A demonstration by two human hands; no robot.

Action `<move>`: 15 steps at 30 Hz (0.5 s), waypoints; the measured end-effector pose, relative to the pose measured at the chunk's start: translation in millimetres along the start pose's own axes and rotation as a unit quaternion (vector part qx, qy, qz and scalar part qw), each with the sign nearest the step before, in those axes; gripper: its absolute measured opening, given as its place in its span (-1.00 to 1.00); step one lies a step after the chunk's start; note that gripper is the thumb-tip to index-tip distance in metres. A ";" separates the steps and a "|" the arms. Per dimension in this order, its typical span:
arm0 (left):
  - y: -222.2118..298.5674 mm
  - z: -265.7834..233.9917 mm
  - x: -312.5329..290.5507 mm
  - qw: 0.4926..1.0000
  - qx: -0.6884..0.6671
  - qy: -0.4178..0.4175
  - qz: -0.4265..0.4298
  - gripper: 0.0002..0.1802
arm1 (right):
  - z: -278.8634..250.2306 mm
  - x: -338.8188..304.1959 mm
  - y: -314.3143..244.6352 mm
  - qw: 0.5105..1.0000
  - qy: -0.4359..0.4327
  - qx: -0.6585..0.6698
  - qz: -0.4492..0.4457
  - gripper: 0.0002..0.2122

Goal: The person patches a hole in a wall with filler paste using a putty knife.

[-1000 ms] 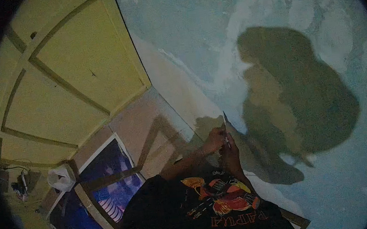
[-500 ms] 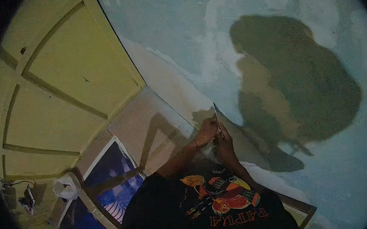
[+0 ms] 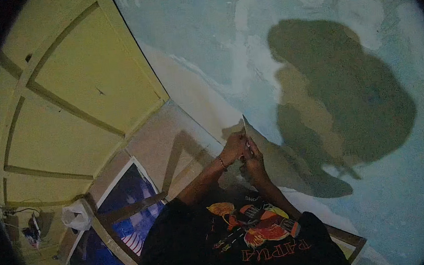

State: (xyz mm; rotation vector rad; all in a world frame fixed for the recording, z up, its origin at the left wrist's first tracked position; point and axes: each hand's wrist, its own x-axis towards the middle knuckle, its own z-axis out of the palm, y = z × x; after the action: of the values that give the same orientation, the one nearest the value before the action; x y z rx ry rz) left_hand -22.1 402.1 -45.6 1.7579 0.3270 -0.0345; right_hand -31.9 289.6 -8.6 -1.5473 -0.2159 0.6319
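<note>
Both of my hands are together in front of my chest, close to the wall. Between them a thin blade-like tool points upward, seen almost edge-on, so its exact kind is unclear. My left hand is closed at the lower part of the blade, fingers bent against it. Just below and to the right, my right hand is wrapped round the tool's lower end, which the fingers mostly hide. Behind the tool stands a pale blue-green wall with whitish smeared patches and a bare cream strip along its lower edge.
A yellow panelled surface with battens fills the left side. Below it are a dark blue poster, a wooden frame and a white plastic bag. Cables hang at far left. A large shadow falls across the wall.
Both hands and the tool have shifted slightly up and left. The right hand has turned a little around the tool's lower end. The surroundings are almost unchanged.
</note>
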 end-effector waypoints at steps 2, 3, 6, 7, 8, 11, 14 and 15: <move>-0.8 2.6 -6.3 1.000 0.014 0.012 0.001 -0.78 | -4.2 1.9 2.4 0.999 -0.021 0.010 0.043 -0.61; -2.3 3.3 -9.9 0.999 0.026 0.018 0.003 -0.78 | -2.8 -1.6 4.2 0.999 -0.025 0.010 0.042 -0.61; -2.4 9.2 -8.9 0.993 0.074 0.029 0.087 -0.78 | -8.8 -3.5 3.7 0.999 -0.023 0.033 -0.012 -0.55; -9.8 4.7 -5.6 0.993 0.075 0.031 0.083 -0.78 | -4.5 3.7 6.7 0.998 -0.044 0.046 -0.009 -0.55; -13.9 -2.4 5.3 0.948 0.212 0.068 0.227 -0.78 | -2.7 8.7 7.1 0.997 -0.058 0.056 -0.009 -0.55; -18.4 -8.7 9.2 0.942 0.227 0.069 0.239 -0.78 | 5.3 21.7 15.9 0.983 -0.023 0.164 0.082 -0.57; 14.5 -7.1 -8.9 0.997 0.062 0.007 0.047 -0.77 | 0.9 16.1 26.6 0.986 -0.015 0.167 0.010 -0.58; 25.9 -6.1 -19.1 1.000 0.014 -0.016 -0.012 -0.75 | 1.9 6.8 18.2 0.986 -0.018 0.166 0.010 -0.58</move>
State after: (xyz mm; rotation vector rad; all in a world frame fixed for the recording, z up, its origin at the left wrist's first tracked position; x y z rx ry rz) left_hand -35.2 399.6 -15.7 1.7803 0.3248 -0.0843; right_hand -31.7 292.9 -27.9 -1.2185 -0.1146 0.6761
